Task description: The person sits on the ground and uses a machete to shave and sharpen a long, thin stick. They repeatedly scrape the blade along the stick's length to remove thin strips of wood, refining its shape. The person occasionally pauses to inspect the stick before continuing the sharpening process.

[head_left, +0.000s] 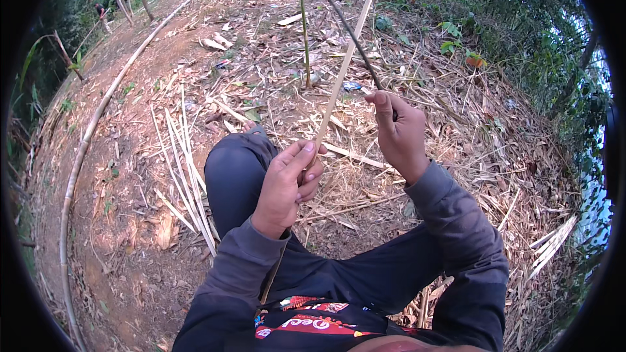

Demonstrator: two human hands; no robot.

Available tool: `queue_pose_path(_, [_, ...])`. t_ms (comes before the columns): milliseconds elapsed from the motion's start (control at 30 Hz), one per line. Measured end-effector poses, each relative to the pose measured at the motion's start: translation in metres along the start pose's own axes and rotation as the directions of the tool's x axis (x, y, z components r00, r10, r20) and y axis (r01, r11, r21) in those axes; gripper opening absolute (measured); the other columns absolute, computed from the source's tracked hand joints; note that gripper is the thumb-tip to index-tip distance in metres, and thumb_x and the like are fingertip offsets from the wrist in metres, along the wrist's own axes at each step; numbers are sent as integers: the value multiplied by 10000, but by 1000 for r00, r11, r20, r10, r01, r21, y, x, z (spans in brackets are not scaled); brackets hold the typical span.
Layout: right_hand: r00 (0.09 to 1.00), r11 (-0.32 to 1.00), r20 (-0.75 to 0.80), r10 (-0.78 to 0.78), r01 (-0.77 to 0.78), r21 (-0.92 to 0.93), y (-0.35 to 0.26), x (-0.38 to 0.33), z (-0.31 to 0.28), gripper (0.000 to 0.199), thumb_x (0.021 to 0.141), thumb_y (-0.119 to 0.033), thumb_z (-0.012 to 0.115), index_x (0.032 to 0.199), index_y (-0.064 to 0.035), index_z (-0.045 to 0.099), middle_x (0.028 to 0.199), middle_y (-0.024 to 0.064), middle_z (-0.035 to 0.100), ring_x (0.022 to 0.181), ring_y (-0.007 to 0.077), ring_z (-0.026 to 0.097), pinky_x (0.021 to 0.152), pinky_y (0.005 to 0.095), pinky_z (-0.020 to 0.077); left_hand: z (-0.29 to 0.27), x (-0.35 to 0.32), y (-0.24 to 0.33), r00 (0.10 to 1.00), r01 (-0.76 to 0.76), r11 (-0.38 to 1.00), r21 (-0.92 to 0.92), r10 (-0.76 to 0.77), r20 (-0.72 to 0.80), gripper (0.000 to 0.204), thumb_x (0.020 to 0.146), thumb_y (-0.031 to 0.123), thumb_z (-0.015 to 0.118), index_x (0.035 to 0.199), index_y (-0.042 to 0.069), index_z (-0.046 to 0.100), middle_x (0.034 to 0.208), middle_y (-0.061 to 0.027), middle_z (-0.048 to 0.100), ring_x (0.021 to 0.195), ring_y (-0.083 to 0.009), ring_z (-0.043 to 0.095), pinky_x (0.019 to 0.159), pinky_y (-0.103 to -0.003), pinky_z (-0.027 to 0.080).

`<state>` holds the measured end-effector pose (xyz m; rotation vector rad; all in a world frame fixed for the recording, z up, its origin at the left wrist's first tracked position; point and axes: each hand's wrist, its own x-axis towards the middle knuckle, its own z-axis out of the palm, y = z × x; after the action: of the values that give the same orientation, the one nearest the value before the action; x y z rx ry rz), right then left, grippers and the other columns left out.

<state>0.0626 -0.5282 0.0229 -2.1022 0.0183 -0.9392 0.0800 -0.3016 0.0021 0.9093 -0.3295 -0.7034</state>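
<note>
Your left hand (pixel 285 186) pinches a pale strip (pixel 339 81).
Right of the strip, your right hand (pixel 399 130) curls fingers around a dark rod (pixel 368 66).

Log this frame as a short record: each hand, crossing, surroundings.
left hand: closed on a pale strip
right hand: closed on a long dark tool
crossing: pale strip and long dark tool overlap in view; contact cannot be told
ground left: loose pale strips beside the knee; long pole farther out
ahead: upright green stem
</note>
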Motion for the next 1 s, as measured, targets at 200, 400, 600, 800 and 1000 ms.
queue_pose_path(200, [859,743,294,-420,511,-432,-39,-31,18,530,760,-611,735,814,-89,663,634,32,593,555,195,628,477,336,448,-7,-5,-8,1000,-29,998,-50,29,-4,189,1034,226,505,1030,51,575,697,0,486,434,-42,339,394,-202,237])
queue_pose_path(400, [759,653,319,-568,651,-387,-41,-28,22,586,753,-682,687,721,-106,584,602,16,533,531,192,602,491,344,391,1,-8,-13,989,-119,993,17,120,-88,163,1001,115,451,1138,76,530,718,-5,502,438,-52,349,409,-206,250])
queue_pose_path(600, [721,566,305,-623,684,-460,-45,-17,9,612,760,-711,658,649,-123,528,578,11,523,483,188,575,435,339,354,-7,-11,-10,988,-70,995,-65,78,131,181,1022,123,510,1199,86,507,804,-8,528,498,-21,346,437,-201,259])
queue_pose_path(800, [822,701,278,-497,569,-430,-28,-14,5,611,775,-695,645,726,-90,579,603,42,540,487,217,576,480,350,384,9,-9,-12,985,-170,985,12,170,27,179,1009,146,563,1156,76,489,771,-12,509,475,-25,329,421,-201,237])
queue_pose_path(1000, [709,604,344,-615,705,-373,-35,-13,12,635,730,-728,650,700,-99,568,589,27,514,506,205,582,475,369,365,2,-5,-21,978,-204,977,64,206,-24,147,995,100,533,1132,100,480,703,22,461,473,-35,323,434,-211,221])
